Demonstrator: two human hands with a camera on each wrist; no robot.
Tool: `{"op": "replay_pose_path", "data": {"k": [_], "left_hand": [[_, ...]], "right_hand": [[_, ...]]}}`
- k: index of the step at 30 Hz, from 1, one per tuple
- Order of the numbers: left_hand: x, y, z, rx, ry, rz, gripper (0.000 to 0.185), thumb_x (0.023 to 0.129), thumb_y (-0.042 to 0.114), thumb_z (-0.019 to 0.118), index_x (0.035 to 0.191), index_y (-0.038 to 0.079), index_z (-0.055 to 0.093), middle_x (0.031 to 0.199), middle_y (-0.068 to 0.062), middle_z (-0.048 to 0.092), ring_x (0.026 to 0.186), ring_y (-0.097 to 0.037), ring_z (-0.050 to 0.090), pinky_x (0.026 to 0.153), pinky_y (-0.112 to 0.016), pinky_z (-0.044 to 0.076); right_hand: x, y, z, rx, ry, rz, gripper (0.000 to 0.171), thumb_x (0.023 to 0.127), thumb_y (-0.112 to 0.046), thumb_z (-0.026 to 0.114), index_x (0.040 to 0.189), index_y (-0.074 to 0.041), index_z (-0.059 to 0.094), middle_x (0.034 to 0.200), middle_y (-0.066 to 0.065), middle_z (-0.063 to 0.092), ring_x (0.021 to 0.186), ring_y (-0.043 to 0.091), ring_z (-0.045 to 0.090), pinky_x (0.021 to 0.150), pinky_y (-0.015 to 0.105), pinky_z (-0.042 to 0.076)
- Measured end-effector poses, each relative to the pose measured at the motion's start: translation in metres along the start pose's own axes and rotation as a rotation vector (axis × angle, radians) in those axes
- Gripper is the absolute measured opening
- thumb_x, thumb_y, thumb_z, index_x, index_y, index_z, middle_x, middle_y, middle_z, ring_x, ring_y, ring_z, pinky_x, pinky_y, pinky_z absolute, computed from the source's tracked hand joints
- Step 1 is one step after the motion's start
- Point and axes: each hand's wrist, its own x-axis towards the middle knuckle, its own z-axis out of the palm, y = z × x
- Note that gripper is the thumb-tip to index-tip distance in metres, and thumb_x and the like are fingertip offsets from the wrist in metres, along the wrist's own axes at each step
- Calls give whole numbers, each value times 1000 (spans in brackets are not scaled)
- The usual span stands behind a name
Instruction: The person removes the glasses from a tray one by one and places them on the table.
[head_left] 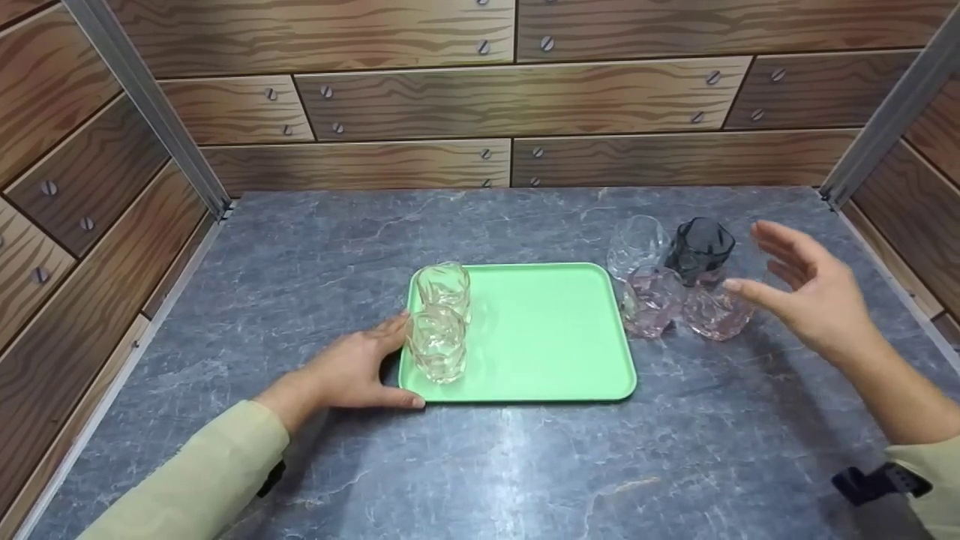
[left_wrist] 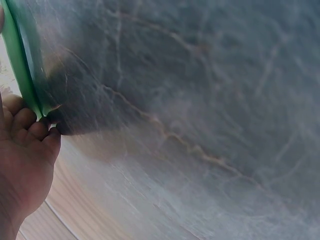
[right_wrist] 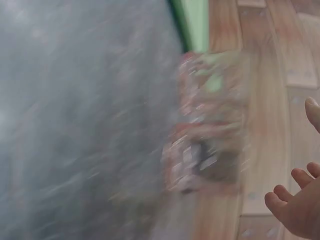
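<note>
My left hand (head_left: pixel 352 367) holds the left edge of a green tray (head_left: pixel 547 330), thumb at the near corner and fingers along the side. Two clear faceted glasses stand on the tray's left side, a near one (head_left: pixel 437 345) and a far one (head_left: pixel 444 289) partly behind it. My right hand (head_left: pixel 817 300) is raised with fingers spread, just right of a group of glasses. The group holds a dark grey glass (head_left: pixel 699 247), a clear glass (head_left: pixel 637 244) and two pinkish glasses, one left (head_left: pixel 651 301) and one right (head_left: pixel 718 311). The right wrist view is blurred.
Grey marbled table (head_left: pixel 510 465) lies under everything. Wood-patterned panels (head_left: pixel 517 105) wall it at the back and both sides, with metal posts (head_left: pixel 150 105) in the corners. The glass group stands close by the tray's right edge.
</note>
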Motion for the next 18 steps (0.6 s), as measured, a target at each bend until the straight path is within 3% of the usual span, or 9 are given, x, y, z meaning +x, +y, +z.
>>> {"op": "replay_pose_path", "data": {"k": [3, 7, 14, 18], "left_hand": [[0, 0, 0, -5, -1, -3, 127, 78, 83, 74, 166, 3, 29, 173, -16, 22, 157, -36, 27, 125, -53, 29], [0, 1, 1, -14, -8, -7, 127, 78, 83, 74, 167, 4, 28, 173, -15, 21, 158, -35, 26, 126, -52, 28], [-1, 1, 1, -9, 9, 8, 125, 79, 80, 76, 166, 3, 30, 172, -17, 25, 157, -36, 29, 124, -53, 33], [0, 1, 0, -12, 5, 7, 125, 79, 80, 75, 167, 4, 30, 172, -17, 24, 157, -36, 29, 124, -52, 32]], "right_hand": [[0, -25, 7, 32, 26, -60, 81, 88, -3, 87, 159, -9, 47, 158, 12, 52, 139, 11, 51, 110, 14, 42], [-2, -56, 23, 100, 16, -138, 81, 85, 5, 86, 156, -9, 50, 152, 6, 58, 137, 13, 54, 109, 16, 45], [-5, -91, 71, 204, -105, -209, 83, 82, 1, 90, 155, -9, 52, 150, 9, 59, 136, 20, 57, 111, 23, 47], [-8, -100, 106, 230, -182, -213, 84, 81, -8, 93, 154, -10, 53, 149, 2, 60, 136, 20, 57, 113, 28, 47]]}}
